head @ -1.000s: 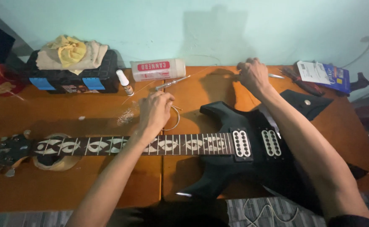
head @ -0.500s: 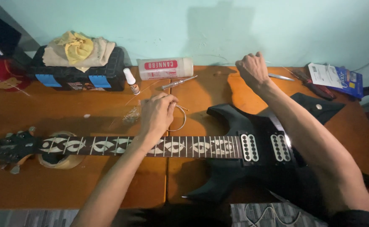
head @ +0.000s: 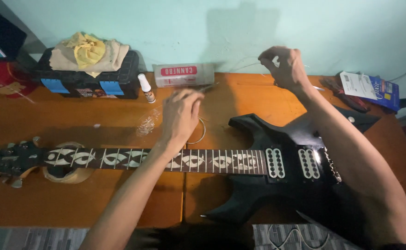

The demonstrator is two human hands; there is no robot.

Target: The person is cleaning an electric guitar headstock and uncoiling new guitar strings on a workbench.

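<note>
While the left hand (head: 180, 113) hovers blurred above the neck of a black electric guitar (head: 277, 171), the right hand (head: 284, 67) is raised over the far edge of the orange table (head: 50, 203), its fingers pinched on what looks like a thin wire string (head: 247, 65) that runs faintly toward the wall. The head camera, the only view, shows the guitar lying flat across the table, headstock to the person's left and pointed body to the right, under the right forearm. Whether the left hand grips anything cannot be told; its fingers are curled and smeared by motion, just above a pale coil of string (head: 200, 132) on the wood.

Behind the hands stand a small white bottle (head: 146, 88), a long white box (head: 183, 75) with a red label, and a black toolbox (head: 89, 76) topped with yellow and beige rags (head: 88, 51). A blue packet (head: 372, 90) lies at the right edge beside dark-handled pliers (head: 349, 95).

Handling a string this fine likely goes best with steady tension between both hands, so it neither kinks nor whips, and with the loose end kept off the glossy body, which would scratch easily.
</note>
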